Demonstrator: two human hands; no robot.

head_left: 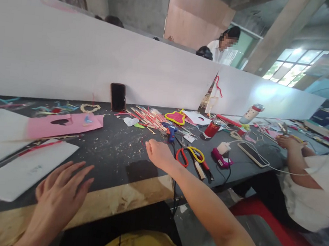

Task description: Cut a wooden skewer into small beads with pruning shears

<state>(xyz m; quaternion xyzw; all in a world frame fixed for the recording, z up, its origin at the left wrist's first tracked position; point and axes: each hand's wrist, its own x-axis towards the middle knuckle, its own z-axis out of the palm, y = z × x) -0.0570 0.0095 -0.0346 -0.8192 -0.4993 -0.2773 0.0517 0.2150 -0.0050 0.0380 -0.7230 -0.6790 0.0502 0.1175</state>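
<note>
My left hand (63, 190) hovers over the near edge of the dark table, fingers spread, holding nothing. The white board (26, 173) and a pink sheet (78, 125) with a cut-out hole lie beyond it. My right hand (159, 153) is above the middle of the table, its fingers curled together; whatever is in them, if anything, is hidden or too small to make out. Just past it lie a blue glue gun (171, 132) and a pile of red-and-white sticks (150, 117). Red-handled pliers (182, 158) and a yellow-handled tool (197, 154) lie beside my right wrist.
A phone (118, 97) leans on the white partition (100, 61). A red can (211, 129), a purple power strip (222, 158) and a white phone (253, 154) sit to the right. A co-worker's hands (290, 142) are at the far right. Small scraps litter the tabletop (111, 152).
</note>
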